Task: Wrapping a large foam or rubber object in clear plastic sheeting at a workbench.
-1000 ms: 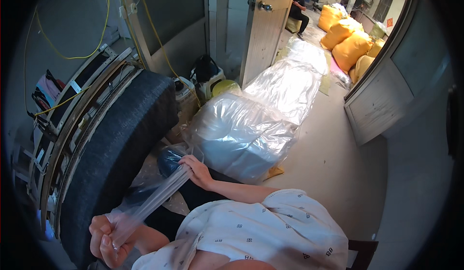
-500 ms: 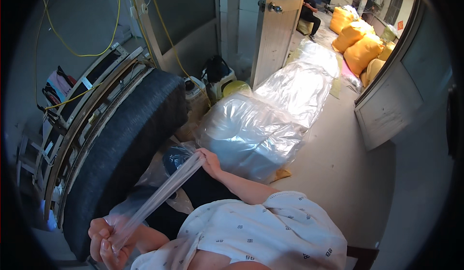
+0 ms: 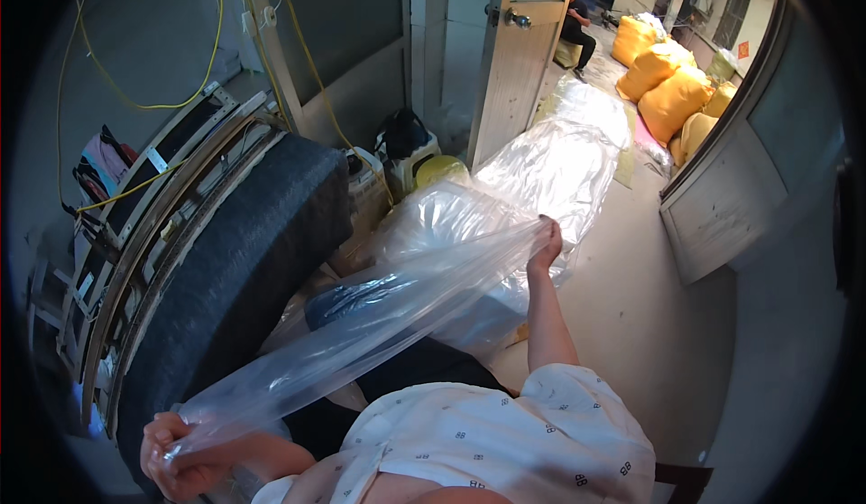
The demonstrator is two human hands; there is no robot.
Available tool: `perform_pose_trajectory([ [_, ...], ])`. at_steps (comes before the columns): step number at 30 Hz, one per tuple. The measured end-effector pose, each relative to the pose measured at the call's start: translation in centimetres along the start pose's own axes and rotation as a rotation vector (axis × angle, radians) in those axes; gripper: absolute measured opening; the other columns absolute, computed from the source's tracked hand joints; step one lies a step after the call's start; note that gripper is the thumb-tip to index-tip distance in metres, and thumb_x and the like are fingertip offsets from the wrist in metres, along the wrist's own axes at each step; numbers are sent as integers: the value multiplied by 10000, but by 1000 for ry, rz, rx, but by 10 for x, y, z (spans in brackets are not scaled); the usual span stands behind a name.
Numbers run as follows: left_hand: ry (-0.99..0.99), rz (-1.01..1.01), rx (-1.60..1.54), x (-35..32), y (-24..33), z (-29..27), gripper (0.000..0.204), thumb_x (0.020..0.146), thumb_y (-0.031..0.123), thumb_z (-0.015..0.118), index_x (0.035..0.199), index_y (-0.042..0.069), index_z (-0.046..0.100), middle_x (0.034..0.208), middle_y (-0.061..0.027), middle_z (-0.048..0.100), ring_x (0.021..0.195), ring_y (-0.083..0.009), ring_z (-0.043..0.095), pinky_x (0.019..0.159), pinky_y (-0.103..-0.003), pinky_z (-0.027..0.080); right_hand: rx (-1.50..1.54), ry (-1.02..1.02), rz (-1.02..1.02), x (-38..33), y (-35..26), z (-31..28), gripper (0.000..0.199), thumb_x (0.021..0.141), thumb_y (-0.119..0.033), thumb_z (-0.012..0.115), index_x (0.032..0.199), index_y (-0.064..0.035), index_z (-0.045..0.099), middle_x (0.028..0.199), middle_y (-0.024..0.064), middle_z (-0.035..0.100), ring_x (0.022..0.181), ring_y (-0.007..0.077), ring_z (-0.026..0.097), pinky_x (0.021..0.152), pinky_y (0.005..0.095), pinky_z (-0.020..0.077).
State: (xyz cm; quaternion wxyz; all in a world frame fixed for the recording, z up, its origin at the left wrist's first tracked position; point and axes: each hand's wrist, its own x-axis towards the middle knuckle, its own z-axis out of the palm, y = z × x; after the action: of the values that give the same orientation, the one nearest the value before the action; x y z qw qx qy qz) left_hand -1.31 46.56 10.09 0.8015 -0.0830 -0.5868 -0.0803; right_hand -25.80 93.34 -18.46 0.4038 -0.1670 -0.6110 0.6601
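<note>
A clear plastic bag (image 3: 361,314) is stretched diagonally across my lap, from lower left up to the right. One end is pinched in my left hand (image 3: 176,454), low by the dark padded edge of the machine. My right hand (image 3: 547,244) grips the other end, raised out in front with the arm extended. Behind the sheet, partly seen through it, lies a large pile of clear plastic (image 3: 568,161) on the floor. Some blue material (image 3: 347,296) shows between the bag and my dark-clad legs.
A curved machine with a black padded front (image 3: 244,278) stands close on my left, yellow cables (image 3: 144,104) hanging above it. An open door (image 3: 514,62) leads to an area with yellow sacks (image 3: 672,98) and a seated person (image 3: 577,35). White containers (image 3: 365,188) stand beside the plastic pile.
My right hand has moved out to the right and forward, stretching the gathered plastic into a longer, wider sheet. My left hand has shifted slightly left and stays closed on its end.
</note>
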Motion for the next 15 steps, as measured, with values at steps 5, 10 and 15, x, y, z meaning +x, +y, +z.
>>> perform_pose_trajectory([
  [5, 7, -278, 103, -7, -46, -23, 149, 977, 130, 371, 1025, 18, 457, 952, -136, 504, 571, -117, 416, 484, -223, 357, -144, 68, -76, 36, -19, -15, 207, 918, -135, 451, 986, -24, 612, 936, 38, 597, 850, 117, 531, 772, 249, 425],
  [10, -111, -561, 218, -13, -69, -28, 224, 975, 168, 401, 1016, -6, 535, 961, -78, 544, 695, -120, 502, 605, -228, 427, -573, 10, -220, 40, -31, -12, 201, 908, -196, 494, 976, -63, 628, 896, 99, 589, 812, 224, 575, 738, 311, 447],
  [15, -168, -705, 407, 1, -93, -40, 222, 973, 187, 421, 1063, 30, 550, 937, -39, 543, 772, -94, 521, 632, -233, 438, -875, -11, -440, 58, -68, -8, 180, 905, -224, 498, 942, -110, 633, 849, 111, 549, 789, 311, 569, 675, 380, 455],
])
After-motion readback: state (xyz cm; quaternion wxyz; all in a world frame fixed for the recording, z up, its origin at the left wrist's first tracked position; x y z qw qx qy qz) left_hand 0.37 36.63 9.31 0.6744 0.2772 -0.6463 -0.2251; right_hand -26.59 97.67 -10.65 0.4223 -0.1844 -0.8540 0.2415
